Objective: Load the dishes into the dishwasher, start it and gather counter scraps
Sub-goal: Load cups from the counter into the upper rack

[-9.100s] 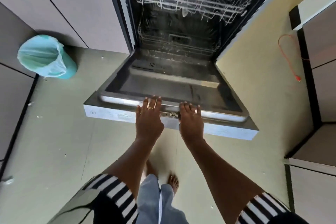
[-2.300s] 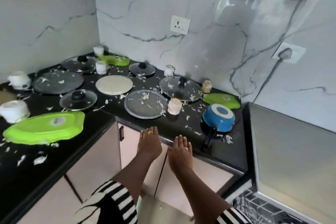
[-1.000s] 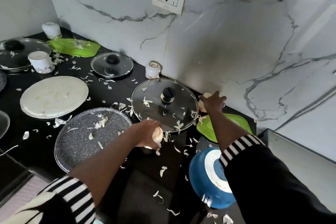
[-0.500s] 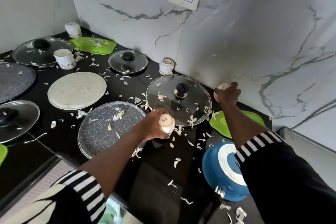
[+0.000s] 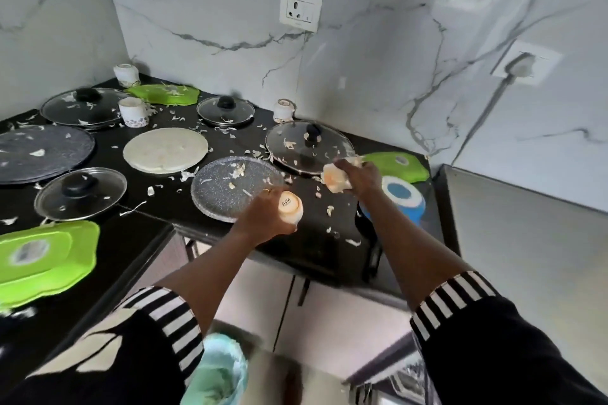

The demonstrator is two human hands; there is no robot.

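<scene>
My left hand grips a small cream cup, held bottom-up above the black counter's front edge. My right hand grips a second cream cup lifted over the counter, beside a large glass lid. A grey speckled plate lies just left of my left hand. An upturned blue pan and a green tray sit behind my right arm. White scraps litter the counter.
Further left lie a cream round plate, several glass lids, a dark plate, two more green trays and small cups. A bin with a pale blue bag stands below. The dishwasher's steel panel is at right.
I have drawn back from the counter. Both hands have lifted their cups and pulled them toward me; the right cup came away from the wall corner.
</scene>
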